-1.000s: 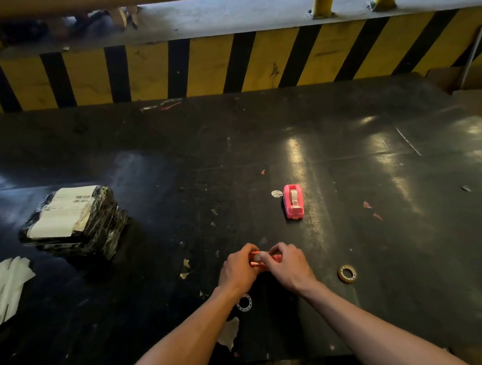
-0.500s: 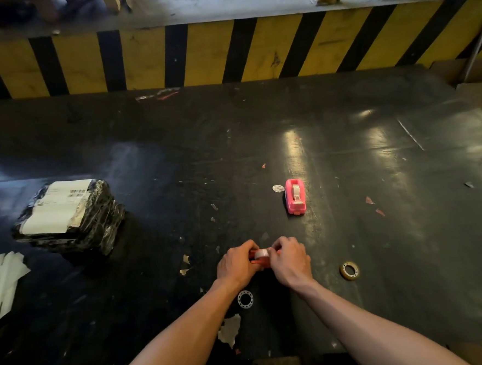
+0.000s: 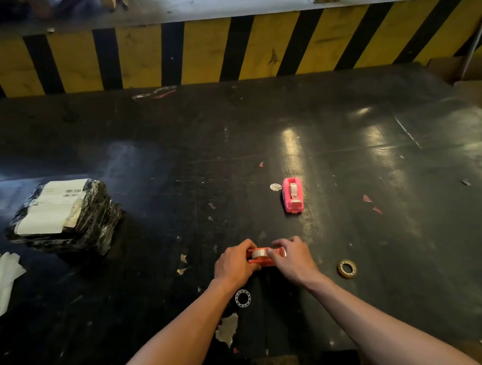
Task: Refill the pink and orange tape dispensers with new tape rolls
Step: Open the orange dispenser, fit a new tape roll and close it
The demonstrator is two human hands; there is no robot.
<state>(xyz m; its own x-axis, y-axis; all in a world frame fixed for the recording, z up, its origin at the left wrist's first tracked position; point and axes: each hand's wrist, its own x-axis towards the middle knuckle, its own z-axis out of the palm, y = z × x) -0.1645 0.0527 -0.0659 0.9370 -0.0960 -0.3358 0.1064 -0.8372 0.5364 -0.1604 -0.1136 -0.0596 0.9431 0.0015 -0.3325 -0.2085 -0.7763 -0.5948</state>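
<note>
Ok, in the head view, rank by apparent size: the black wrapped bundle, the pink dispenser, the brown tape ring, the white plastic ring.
1. Black wrapped bundle
2. Pink dispenser
3. Brown tape ring and white plastic ring: look alike, not ranked.

Only the person's two forearms and hands show, entering from the bottom edge of the head view. Both forearms are bare from the frame edge to the wrist; no sleeve, cuff or glove covers any part that shows. The left hand (image 3: 234, 264) wears no ring, watch or band on the parts that can be seen, and the right hand (image 3: 295, 259) is likewise unadorned. Both wrists are plain, with no strap or bracelet. The forearms are slim and smooth, without visible marks or tattoos. The fingernails are too small and dim to make out. Nothing above the forearms appears.
</note>
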